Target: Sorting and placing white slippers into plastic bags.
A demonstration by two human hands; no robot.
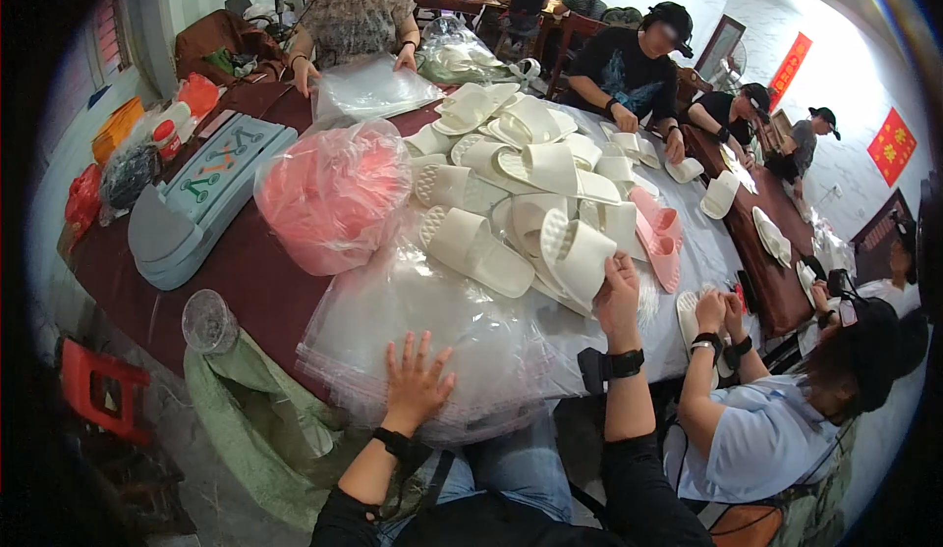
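Observation:
My left hand (417, 382) lies flat, fingers spread, on a stack of clear plastic bags (393, 301) at the table's near edge. To its right, my right hand (617, 297) grips a cream slide slipper (575, 257) by its edge, at the near side of a heap of matching slippers (481, 164). The slipper is tilted up, its quilted strap showing. A pair of pink slippers (660, 238) lies on the heap's right side. Behind the bag stack sits a clear bag stuffed with pink slippers or similar pink pieces (334, 193); its contents are partly hidden by glare.
A grey-blue plastic case (211, 193) stands on the table's left. Across the table a person handles plastic bags (373, 85). Co-workers sit along the right with slippers. A green sack (246, 419) and a red stool (103, 390) are at the lower left.

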